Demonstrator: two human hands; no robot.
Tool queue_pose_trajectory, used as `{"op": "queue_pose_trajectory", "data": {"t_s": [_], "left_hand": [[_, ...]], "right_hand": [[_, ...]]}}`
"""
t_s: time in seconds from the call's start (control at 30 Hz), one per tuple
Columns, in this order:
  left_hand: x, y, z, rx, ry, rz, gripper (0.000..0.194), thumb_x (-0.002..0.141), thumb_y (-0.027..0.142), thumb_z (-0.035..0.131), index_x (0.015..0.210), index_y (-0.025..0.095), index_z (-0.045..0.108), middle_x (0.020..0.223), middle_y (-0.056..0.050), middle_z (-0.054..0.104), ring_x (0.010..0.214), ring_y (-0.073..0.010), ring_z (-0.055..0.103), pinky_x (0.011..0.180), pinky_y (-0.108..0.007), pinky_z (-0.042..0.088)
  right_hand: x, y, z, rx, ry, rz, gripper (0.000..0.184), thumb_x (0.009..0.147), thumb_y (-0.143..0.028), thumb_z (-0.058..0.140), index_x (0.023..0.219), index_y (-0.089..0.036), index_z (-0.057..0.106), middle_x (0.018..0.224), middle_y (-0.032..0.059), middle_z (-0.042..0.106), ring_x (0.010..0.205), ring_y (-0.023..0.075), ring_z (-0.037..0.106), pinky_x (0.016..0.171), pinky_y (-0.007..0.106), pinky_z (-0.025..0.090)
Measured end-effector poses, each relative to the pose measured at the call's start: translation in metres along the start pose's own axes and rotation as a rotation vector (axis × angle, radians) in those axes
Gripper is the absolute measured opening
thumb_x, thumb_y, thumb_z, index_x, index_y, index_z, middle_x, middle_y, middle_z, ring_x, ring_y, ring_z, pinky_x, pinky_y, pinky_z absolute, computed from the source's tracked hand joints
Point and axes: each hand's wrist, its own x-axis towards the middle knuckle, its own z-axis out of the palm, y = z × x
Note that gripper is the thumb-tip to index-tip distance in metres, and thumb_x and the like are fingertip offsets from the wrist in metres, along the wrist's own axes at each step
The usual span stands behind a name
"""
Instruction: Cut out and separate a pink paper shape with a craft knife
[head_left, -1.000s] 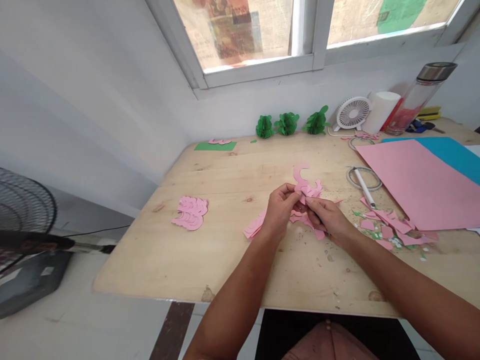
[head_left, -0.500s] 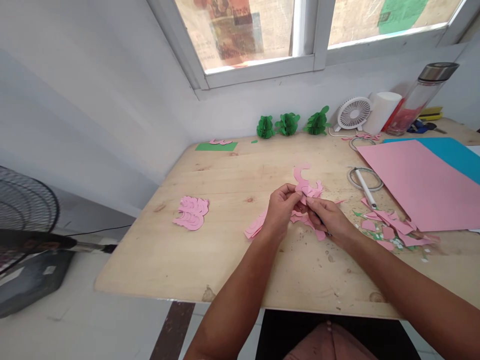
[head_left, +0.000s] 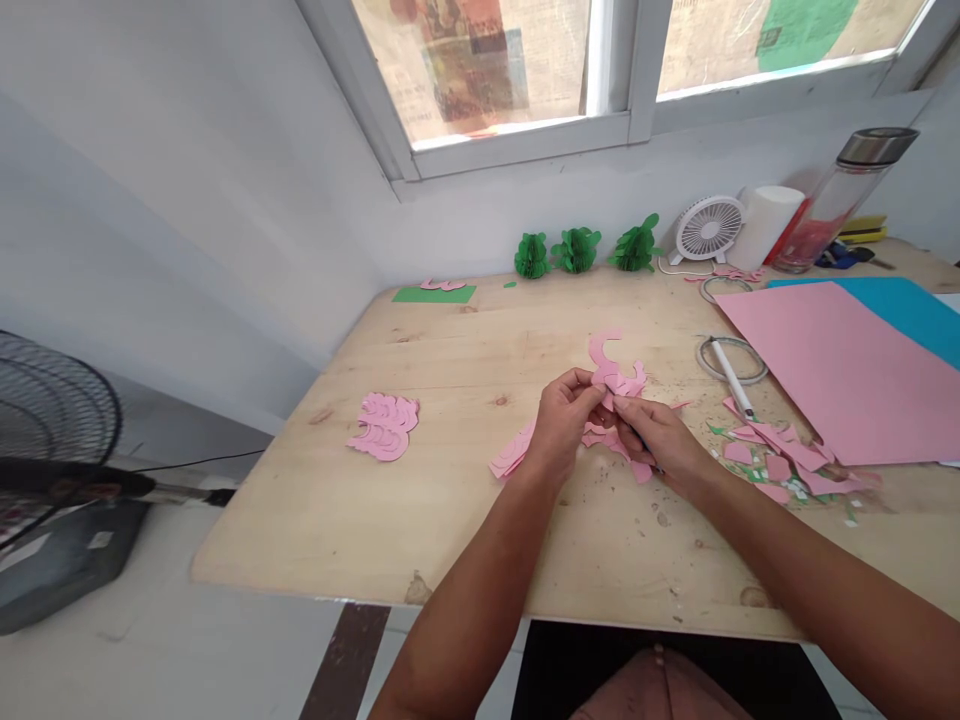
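Over the middle of the wooden table (head_left: 420, 500), my left hand (head_left: 561, 422) and my right hand (head_left: 656, 438) meet, both pinched on a pink paper cutout (head_left: 616, 376) with curved lobes. Its hooked top sticks up above my fingertips. Beneath my hands lie more pink cut pieces (head_left: 512, 453). A dark thin thing shows under my right palm; I cannot make out what it is. A stack of finished pink cutouts (head_left: 382, 425) rests to the left, well apart from my hands.
A large pink sheet (head_left: 847, 370) over a blue sheet (head_left: 900, 300) lies at right, with pink and green scraps (head_left: 780, 460) and a white pen (head_left: 731, 375) on a ring. At the back stand three green paper balls (head_left: 576, 250), a small white fan (head_left: 706, 228), a bottle (head_left: 832, 205). A floor fan (head_left: 52, 440) is at left.
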Motion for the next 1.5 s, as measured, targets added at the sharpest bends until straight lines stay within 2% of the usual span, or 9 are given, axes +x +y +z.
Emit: {"op": "queue_pose_trajectory", "data": {"t_s": [1.5], "left_hand": [[-0.0005, 0.0000, 0.0000, -0.004, 0.002, 0.004, 0.012, 0.067, 0.024, 0.059, 0.069, 0.015, 0.052, 0.052, 0.003, 0.052, 0.045, -0.0081, 0.050, 0.052, -0.023, 0.042]], "right_hand": [[0.0005, 0.0010, -0.0007, 0.015, 0.007, 0.001, 0.037, 0.076, -0.051, 0.054, 0.063, -0.018, 0.045, 0.043, -0.0077, 0.030, 0.038, 0.0054, 0.020, 0.035, 0.021, 0.009]]}}
